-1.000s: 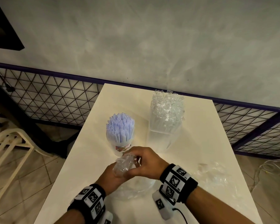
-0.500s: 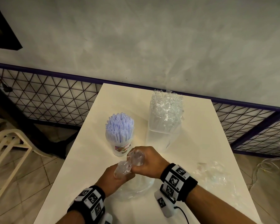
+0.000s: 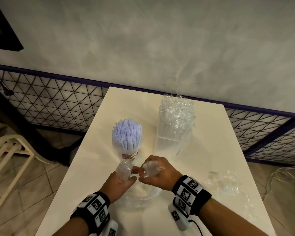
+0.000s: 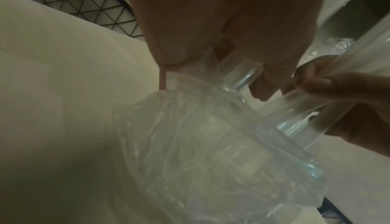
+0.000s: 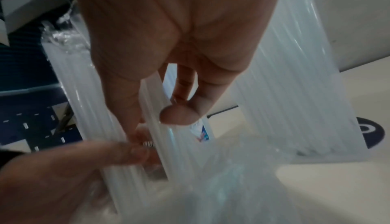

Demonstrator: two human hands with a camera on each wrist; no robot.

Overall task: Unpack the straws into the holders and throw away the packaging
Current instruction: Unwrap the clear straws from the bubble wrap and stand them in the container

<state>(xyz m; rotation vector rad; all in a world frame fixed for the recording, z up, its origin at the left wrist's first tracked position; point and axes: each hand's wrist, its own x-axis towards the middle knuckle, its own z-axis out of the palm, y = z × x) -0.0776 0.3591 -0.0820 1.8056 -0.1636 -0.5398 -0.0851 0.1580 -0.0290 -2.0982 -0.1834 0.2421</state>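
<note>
A clear plastic bag [image 3: 140, 196] rests on the white table [image 3: 95, 176] at the near middle, and both hands hold its top. My left hand [image 3: 123, 178] grips one gathered part of the bag's top. My right hand [image 3: 153, 172] pinches another crumpled part a little to the right. In the left wrist view the bag [image 4: 211, 144] hangs below my fingers [image 4: 168, 52]; what it holds is too blurred to tell. A round cup holder [image 3: 129, 155] full of pale blue straws [image 3: 126, 137] stands behind my left hand. A clear square holder [image 3: 174, 142] with wrapped straws [image 3: 176, 116] stands behind my right hand.
Loose clear packaging [image 3: 223, 183] lies on the table to the right of my right wrist. A mesh fence [image 3: 49, 103] and a grey wall run behind the table. A cream plastic chair [image 3: 8, 150] stands on the tiled floor at the left.
My hands have moved apart: the bag's gathered top, held together in one bunch before, is now split between the left and right hand.
</note>
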